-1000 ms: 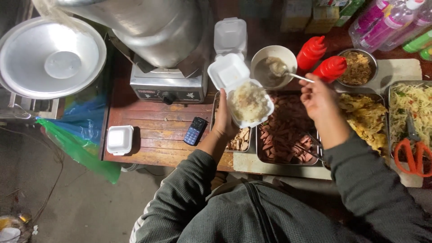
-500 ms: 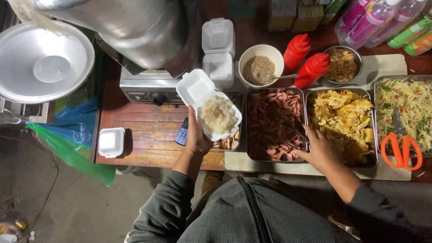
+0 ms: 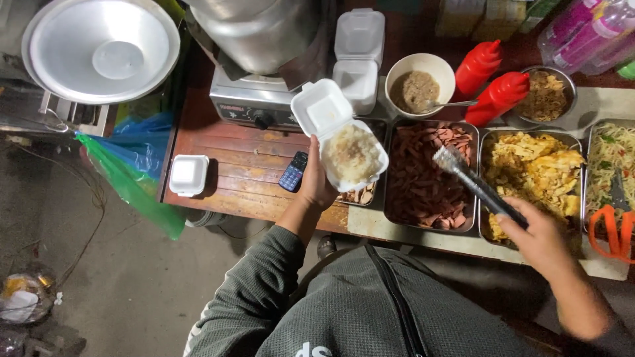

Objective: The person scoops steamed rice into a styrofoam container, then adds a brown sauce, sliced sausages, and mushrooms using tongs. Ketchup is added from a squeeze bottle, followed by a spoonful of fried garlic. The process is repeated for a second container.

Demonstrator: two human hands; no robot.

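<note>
Head view: two red squeeze bottles [image 3: 493,82], one tongs [image 3: 477,186].

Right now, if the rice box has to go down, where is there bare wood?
Bare planks lie between the small closed foam box and the phone, in front of the cooker base. Right of the phone it is crowded: steel trays edge to edge. The left hand holds the rice box; the right hand holds tongs.

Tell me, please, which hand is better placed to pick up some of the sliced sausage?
The right hand, probably: it already holds the metal tongs, whose tips hang over the tray of sliced sausage. The left hand is busy holding the open foam box of rice beside that tray.
</note>
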